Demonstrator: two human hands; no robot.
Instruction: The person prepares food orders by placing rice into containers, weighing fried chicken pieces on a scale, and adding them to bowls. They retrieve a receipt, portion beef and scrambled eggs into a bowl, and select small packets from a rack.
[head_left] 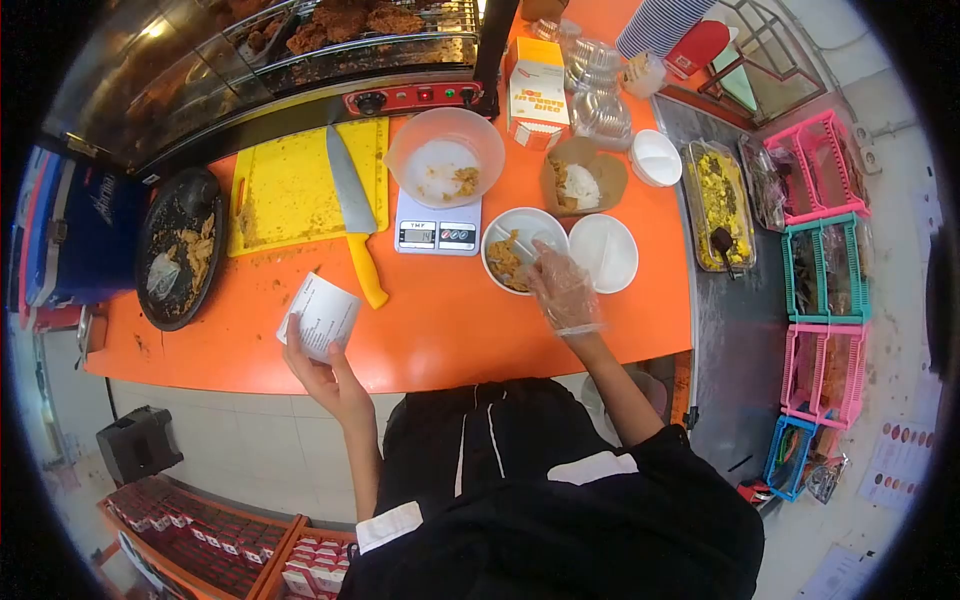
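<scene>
My left hand [325, 376] pinches a white printed paper slip [320, 316] over the front of the orange counter. A clear plastic glove covers my right hand [563, 288], which grips the right side of a white divided bowl [489, 248]. Its fingers reach over the rim, and the fingertips are partly hidden. Brown crumbly food pieces [507, 262] lie in the bowl's left part. Touching it on the right is a second white divided bowl [606, 254]. Behind them stands an open brown paper box [612, 195] with white rice [580, 187] and brown food.
A translucent tub [486, 142] sits on a kitchen scale [438, 240]. The knife [348, 185] rests partly on a yellow cutting board [280, 195]. Left stands a black pan [160, 315]; right, a tray of yellow food [716, 195]. A heated display case [290, 90] borders the back.
</scene>
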